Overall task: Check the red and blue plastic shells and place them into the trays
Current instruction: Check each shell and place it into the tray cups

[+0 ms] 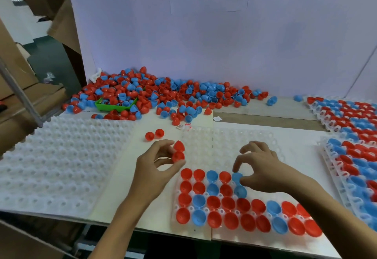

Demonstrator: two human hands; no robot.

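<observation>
I am holding two red shells in my left hand, pinched between the thumb and the curled fingers, just above the desk beside the tray I am filling. My right hand is pinching a blue shell at its rim, seating it in a pocket of the second row from the far side of the filled part. These shells look like thin, light, hollow plastic cups, smooth and probably slippery, so I am judging that a gentle pinch across the rim suits them; squeezing the dome would likely flex it. The loose pile is lying at the back of the desk, and two more red shells are sitting near my left hand.
</observation>
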